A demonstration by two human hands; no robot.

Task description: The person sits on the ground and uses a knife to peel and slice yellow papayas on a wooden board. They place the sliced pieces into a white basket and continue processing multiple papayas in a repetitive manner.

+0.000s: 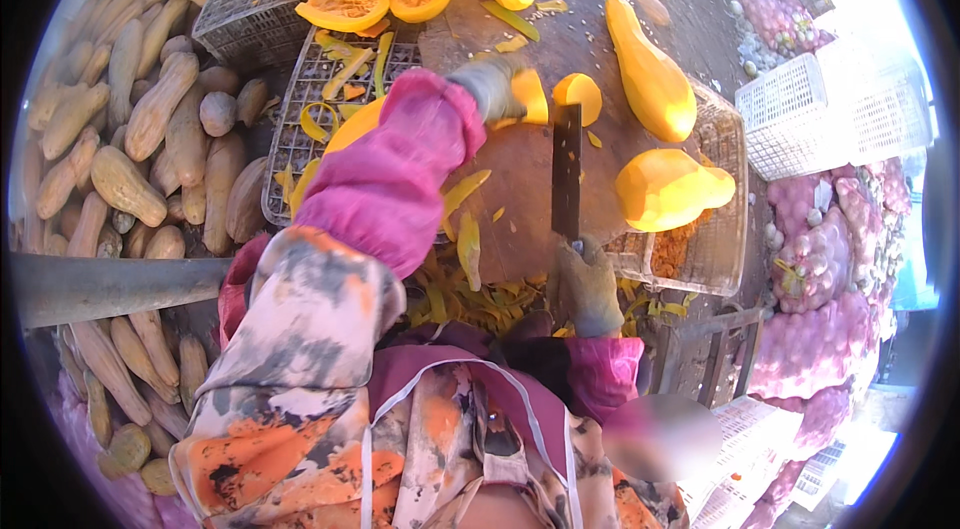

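My gloved left hand (488,87) grips a peeled orange squash piece (532,97) on the brown board (510,219). My gloved right hand (588,281) holds a long dark knife (565,169), its blade pointing away from me, with the tip at a second round cut piece (581,91). On the board's right are two peeled whole squashes, one long (650,69) and one lying crosswise (670,191). Strips of peel (468,249) lie scattered on the board and below its near edge. More orange squash shows partly behind my left sleeve.
Halved squashes (345,7) are piled at the back over a crate (240,19). A peel-strewn crate (295,119) is left of the board. Unpeeled squashes (160,109) fill the left, beside a metal bar (120,291). White crates (780,119) and pink mesh sacks (810,349) stand right.
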